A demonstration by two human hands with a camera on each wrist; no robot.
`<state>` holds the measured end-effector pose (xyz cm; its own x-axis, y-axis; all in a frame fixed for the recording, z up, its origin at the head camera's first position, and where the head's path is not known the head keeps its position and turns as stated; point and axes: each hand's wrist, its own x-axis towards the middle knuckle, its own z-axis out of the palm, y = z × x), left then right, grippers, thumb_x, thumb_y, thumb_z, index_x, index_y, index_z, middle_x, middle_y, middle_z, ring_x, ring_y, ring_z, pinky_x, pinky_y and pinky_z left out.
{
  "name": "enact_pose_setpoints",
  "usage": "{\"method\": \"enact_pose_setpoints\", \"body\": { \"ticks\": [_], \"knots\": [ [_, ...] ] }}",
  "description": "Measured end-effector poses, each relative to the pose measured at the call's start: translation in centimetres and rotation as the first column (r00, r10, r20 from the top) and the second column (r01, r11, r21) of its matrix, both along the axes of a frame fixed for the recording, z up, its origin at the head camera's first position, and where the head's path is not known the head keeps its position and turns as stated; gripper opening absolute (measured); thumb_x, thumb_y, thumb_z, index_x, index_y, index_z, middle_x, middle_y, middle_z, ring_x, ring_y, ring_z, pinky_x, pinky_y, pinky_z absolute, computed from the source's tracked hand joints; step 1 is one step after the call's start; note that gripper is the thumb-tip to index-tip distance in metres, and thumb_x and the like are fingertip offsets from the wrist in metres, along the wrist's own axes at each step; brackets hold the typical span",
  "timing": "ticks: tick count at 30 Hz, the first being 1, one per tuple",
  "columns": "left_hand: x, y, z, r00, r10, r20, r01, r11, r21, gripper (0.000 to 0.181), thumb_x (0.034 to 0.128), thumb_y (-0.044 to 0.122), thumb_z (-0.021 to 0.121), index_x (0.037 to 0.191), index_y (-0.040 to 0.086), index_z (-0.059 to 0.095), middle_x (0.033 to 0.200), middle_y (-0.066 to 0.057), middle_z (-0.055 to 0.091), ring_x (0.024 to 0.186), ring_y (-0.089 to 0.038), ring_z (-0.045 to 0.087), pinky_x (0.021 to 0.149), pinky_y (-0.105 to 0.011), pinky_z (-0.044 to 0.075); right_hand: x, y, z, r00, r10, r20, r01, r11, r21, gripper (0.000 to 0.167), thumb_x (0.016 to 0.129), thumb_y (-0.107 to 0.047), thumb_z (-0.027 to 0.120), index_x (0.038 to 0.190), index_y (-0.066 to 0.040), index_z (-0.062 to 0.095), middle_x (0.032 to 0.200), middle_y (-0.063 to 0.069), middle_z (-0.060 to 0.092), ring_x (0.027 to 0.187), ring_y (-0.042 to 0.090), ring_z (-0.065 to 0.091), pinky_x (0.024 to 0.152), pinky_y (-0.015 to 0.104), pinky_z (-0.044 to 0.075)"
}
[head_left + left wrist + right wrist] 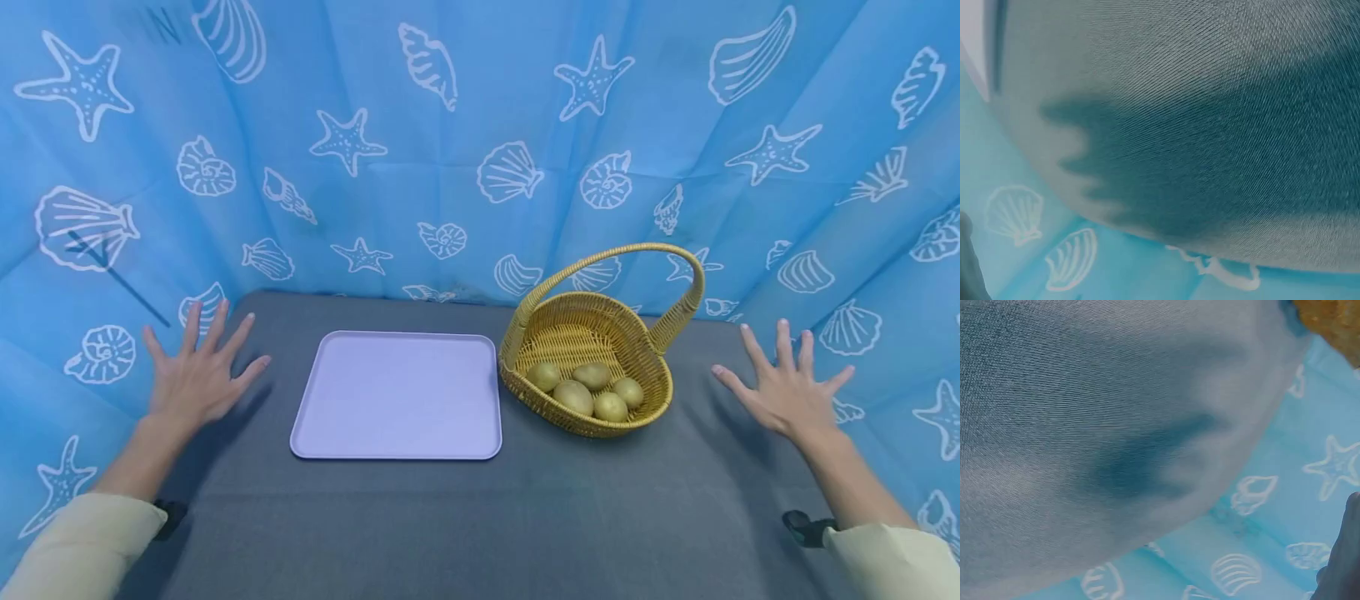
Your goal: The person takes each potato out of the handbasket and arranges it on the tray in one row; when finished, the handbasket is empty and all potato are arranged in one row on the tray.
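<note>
My left hand (pixel 197 379) hovers with fingers spread at the table's left side, left of a pale lilac tray (pixel 396 396), touching nothing. My right hand (pixel 793 392), fingers also spread, is held at the right side with nothing in it. Between tray and right hand stands a yellow woven basket (pixel 585 429) with a tall arched handle. Several greenish-brown round things, like potatoes (pixel 573 397), lie in its bottom. In the left wrist view the tray's corner (pixel 974 44) shows; in the right wrist view part of the basket (pixel 1335 325) does.
A dark grey cloth (pixel 480 525) covers the table. Behind it and at both sides hangs a blue curtain (pixel 450 200) with white shells and starfish. The basket's handle rises well above its rim, and its left side is close to the tray's right edge.
</note>
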<state>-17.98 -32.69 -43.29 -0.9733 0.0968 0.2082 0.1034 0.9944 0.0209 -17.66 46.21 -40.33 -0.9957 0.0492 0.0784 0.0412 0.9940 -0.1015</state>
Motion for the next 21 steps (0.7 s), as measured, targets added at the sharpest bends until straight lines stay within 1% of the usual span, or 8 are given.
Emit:
{"method": "enact_pose_setpoints", "body": {
  "ticks": [5,8,11,14,15,18,20,21],
  "knots": [
    [0.5,0.7,0.8,0.998,-0.043,-0.034,0.042,0.999,-0.028,0.076,0.0979,0.06,0.045,0.159,0.02,0.023,0.167,-0.013,0.004,0.151,-0.033,-0.015,0.104,-0.07,-0.023,1.0,-1.7,1.8,0.996,0.059,-0.067,-0.058,0.998,0.013,0.086,0.097,-0.063,0.041,0.16,-0.025,-0.004,0.16,0.015,-0.027,0.144,0.045,-0.026,0.091,0.082,-0.023],
    [0.8,1.0,0.9,0.996,-0.075,-0.039,0.073,0.996,-0.054,0.077,0.0972,0.06,0.046,0.159,0.02,0.024,0.167,-0.012,0.005,0.151,-0.032,-0.015,0.105,-0.07,-0.023,1.9,-3.4,3.1,0.983,0.122,-0.14,-0.125,0.992,-0.012,0.086,0.097,-0.058,0.046,0.161,-0.024,-0.002,0.162,0.012,-0.025,0.147,0.042,-0.021,0.099,0.077,-0.022],
    [1.1,1.3,0.8,0.993,-0.108,-0.042,0.105,0.992,-0.068,0.077,0.0961,0.058,0.05,0.158,0.019,0.027,0.167,-0.012,0.008,0.152,-0.034,-0.01,0.105,-0.073,-0.019,2.9,-5.2,4.2,0.953,0.211,-0.217,-0.223,0.974,-0.033,0.087,0.097,-0.054,0.051,0.161,-0.021,0.003,0.165,0.013,-0.018,0.15,0.039,-0.015,0.109,0.069,-0.018],
    [1.2,1.6,0.4,0.99,-0.137,-0.029,0.134,0.988,-0.074,0.076,0.0954,0.058,0.052,0.157,0.019,0.03,0.166,-0.013,0.011,0.152,-0.033,-0.01,0.105,-0.075,-0.016,3.5,-6.9,4.8,0.904,0.321,-0.282,-0.346,0.937,-0.043,0.088,0.095,-0.053,0.055,0.162,-0.019,0.008,0.166,0.014,-0.011,0.152,0.037,-0.006,0.117,0.062,-0.01],
    [1.2,1.8,0.3,0.988,-0.15,-0.025,0.147,0.986,-0.075,0.076,0.0952,0.058,0.052,0.157,0.018,0.031,0.166,-0.013,0.013,0.152,-0.035,-0.008,0.105,-0.077,-0.014,3.7,-7.4,5.0,0.888,0.354,-0.292,-0.383,0.922,-0.048,0.088,0.095,-0.053,0.056,0.162,-0.019,0.009,0.166,0.014,-0.009,0.152,0.037,-0.003,0.118,0.062,-0.005],
    [1.1,2.2,-0.3,0.982,-0.187,0.003,0.186,0.98,-0.075,0.075,0.0953,0.058,0.052,0.156,0.017,0.033,0.165,-0.016,0.016,0.152,-0.038,-0.005,0.105,-0.079,-0.01,3.8,-8.8,5.3,0.859,0.425,-0.286,-0.468,0.878,-0.101,0.089,0.092,-0.043,0.064,0.161,-0.02,0.012,0.167,0.01,-0.005,0.151,0.04,0.008,0.112,0.072,0.013],
    [1.1,2.5,-0.6,0.977,-0.211,0.032,0.212,0.974,-0.077,0.075,0.0957,0.059,0.051,0.155,0.017,0.034,0.164,-0.017,0.017,0.151,-0.041,0.001,0.105,-0.08,-0.007,3.7,-9.6,5.4,0.859,0.447,-0.25,-0.493,0.855,-0.164,0.091,0.091,-0.033,0.068,0.162,-0.023,0.012,0.168,0.006,-0.004,0.148,0.046,0.017,0.099,0.079,0.026],
    [1.0,2.6,-0.8,0.973,-0.223,0.051,0.226,0.971,-0.075,0.075,0.0958,0.059,0.051,0.155,0.017,0.034,0.164,-0.018,0.018,0.151,-0.043,0.004,0.105,-0.08,-0.006,3.6,-10.0,5.4,0.866,0.449,-0.222,-0.491,0.848,-0.199,0.092,0.09,-0.029,0.069,0.162,-0.025,0.011,0.168,0.004,-0.004,0.146,0.048,0.02,0.092,0.081,0.029]
  ]
}}
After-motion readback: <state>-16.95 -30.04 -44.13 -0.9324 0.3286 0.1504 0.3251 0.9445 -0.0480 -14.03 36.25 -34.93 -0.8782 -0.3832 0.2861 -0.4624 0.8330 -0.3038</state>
